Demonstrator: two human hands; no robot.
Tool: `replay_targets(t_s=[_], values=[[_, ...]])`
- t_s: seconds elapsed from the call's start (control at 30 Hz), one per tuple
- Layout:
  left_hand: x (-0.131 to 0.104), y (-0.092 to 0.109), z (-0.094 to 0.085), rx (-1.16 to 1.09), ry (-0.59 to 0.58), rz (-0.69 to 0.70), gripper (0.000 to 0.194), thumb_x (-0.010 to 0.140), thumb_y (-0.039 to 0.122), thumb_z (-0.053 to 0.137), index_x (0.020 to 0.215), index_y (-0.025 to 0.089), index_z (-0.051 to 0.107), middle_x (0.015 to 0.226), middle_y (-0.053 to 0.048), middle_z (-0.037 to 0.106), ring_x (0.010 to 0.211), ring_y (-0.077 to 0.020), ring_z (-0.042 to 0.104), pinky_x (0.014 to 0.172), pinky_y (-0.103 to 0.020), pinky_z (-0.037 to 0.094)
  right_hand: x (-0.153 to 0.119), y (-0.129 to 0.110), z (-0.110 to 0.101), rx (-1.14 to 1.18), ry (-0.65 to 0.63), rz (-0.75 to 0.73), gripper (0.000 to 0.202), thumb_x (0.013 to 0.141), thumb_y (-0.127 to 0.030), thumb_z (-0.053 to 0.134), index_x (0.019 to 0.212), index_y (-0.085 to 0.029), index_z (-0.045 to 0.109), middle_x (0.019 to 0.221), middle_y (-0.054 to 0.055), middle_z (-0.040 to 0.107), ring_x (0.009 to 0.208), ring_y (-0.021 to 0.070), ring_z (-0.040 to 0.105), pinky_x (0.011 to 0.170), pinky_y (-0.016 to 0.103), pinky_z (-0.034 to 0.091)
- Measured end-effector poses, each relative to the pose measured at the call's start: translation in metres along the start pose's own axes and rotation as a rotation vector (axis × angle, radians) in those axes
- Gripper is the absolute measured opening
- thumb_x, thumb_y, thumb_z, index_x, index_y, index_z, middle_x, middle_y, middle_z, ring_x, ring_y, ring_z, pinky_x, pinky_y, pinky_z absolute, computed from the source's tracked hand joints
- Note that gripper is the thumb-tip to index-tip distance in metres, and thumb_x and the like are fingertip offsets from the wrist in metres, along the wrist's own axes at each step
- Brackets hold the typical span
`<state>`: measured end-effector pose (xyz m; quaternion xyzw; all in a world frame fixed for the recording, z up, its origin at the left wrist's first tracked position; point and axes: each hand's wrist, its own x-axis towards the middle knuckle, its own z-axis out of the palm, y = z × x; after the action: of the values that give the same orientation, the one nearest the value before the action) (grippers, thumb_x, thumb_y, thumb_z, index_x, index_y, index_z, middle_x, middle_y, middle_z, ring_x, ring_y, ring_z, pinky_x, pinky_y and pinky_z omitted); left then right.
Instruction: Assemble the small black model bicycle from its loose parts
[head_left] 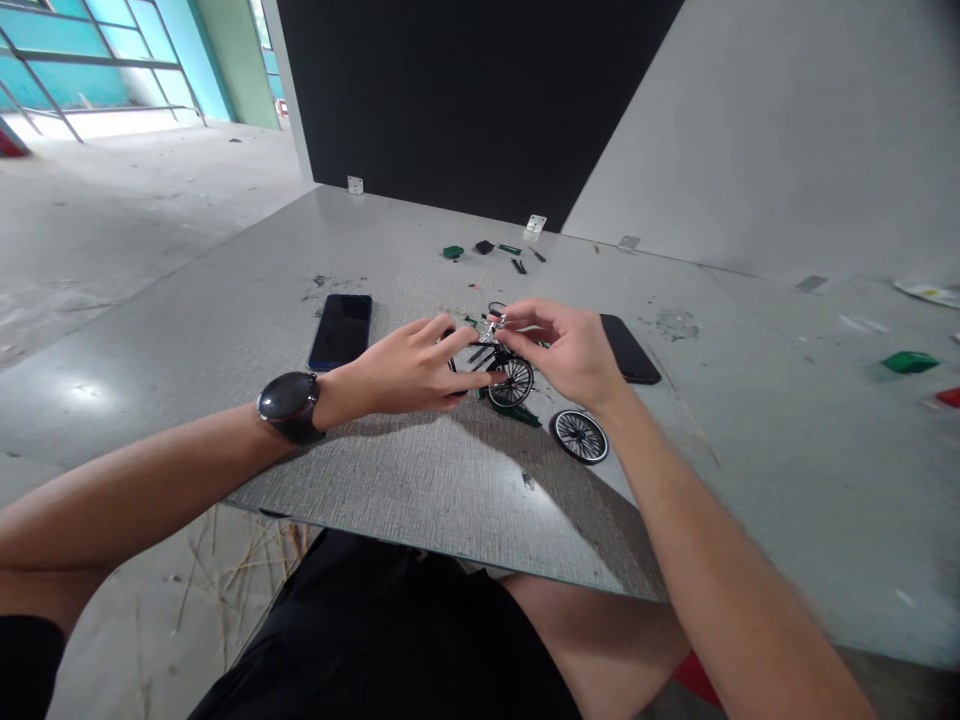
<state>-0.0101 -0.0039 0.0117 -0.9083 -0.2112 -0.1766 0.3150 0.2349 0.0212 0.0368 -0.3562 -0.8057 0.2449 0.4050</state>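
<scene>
A small black model bicycle (491,352) is between my two hands over the grey table. My left hand (420,368) grips the bicycle from the left, its fingers around the frame and near the spoked wheel (511,383). With thumb and fingertips pinched, my right hand (562,345) holds a small silver part (496,321) at the top of the bicycle. A loose spoked wheel (580,436) lies flat below my right hand. Under the bicycle is a dark green piece (521,413). My fingers hide part of the frame.
One phone (341,331) lies left of my hands, another dark phone (628,349) behind my right wrist. Small green and black pieces (453,252) lie toward the back panel (465,90). A green piece (910,362) is far right. The table's front edge (450,556) is near my lap.
</scene>
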Motion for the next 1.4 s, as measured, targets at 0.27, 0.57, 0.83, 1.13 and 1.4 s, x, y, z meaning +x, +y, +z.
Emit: replay_targets(t_s=[0.27,0.57,0.83,1.13,1.4], values=[[0.0004,-0.0002,0.0009,0.003,0.026,0.013,0.053,0.098,0.031,0.056,0.148,0.036,0.04,0.127,-0.012,0.053,0.1,-0.0251,0.053,0.082,-0.04,0.054,-0.0002,-0.0029,-0.0004,0.011,-0.015,-0.018,0.019,0.094,-0.038,0.068,0.104,-0.025,0.077,0.105,0.004,0.078,0.097,0.0234,0.073,0.09,0.044,0.06],[-0.0001,-0.0015,0.0016,0.004,0.009,0.011,0.05,0.097,0.029,0.057,0.145,0.034,0.043,0.126,-0.013,0.053,0.101,-0.0257,0.052,0.084,-0.041,0.053,0.0007,-0.0054,-0.0019,-0.058,-0.005,-0.016,0.03,0.09,-0.049,0.071,0.105,-0.025,0.078,0.11,0.006,0.075,0.1,0.025,0.069,0.082,0.042,0.06],[0.0004,-0.0007,-0.0001,-0.02,0.006,-0.003,0.051,0.096,0.027,0.059,0.144,0.034,0.045,0.126,-0.012,0.054,0.102,-0.0257,0.053,0.086,-0.042,0.053,0.0009,-0.0052,-0.002,-0.045,-0.028,0.009,0.036,0.089,-0.055,0.07,0.11,-0.027,0.077,0.118,0.008,0.07,0.098,0.0246,0.068,0.083,0.043,0.06],[-0.0007,-0.0041,0.0002,-0.001,0.016,0.01,0.053,0.097,0.033,0.058,0.147,0.035,0.042,0.126,-0.012,0.053,0.102,-0.0255,0.053,0.087,-0.043,0.053,0.0011,0.0012,-0.0071,0.109,-0.223,0.161,0.048,0.085,-0.057,0.073,0.124,-0.029,0.068,0.086,0.001,0.072,0.078,0.0195,0.068,0.071,0.035,0.057],[-0.0008,-0.0035,0.0005,-0.001,0.015,0.003,0.058,0.096,0.037,0.06,0.15,0.037,0.039,0.13,-0.012,0.052,0.104,-0.0261,0.053,0.086,-0.042,0.054,0.0015,0.0005,-0.005,0.136,-0.179,0.159,0.039,0.087,-0.053,0.073,0.116,-0.026,0.071,0.081,0.001,0.071,0.083,0.0205,0.07,0.071,0.035,0.057]])
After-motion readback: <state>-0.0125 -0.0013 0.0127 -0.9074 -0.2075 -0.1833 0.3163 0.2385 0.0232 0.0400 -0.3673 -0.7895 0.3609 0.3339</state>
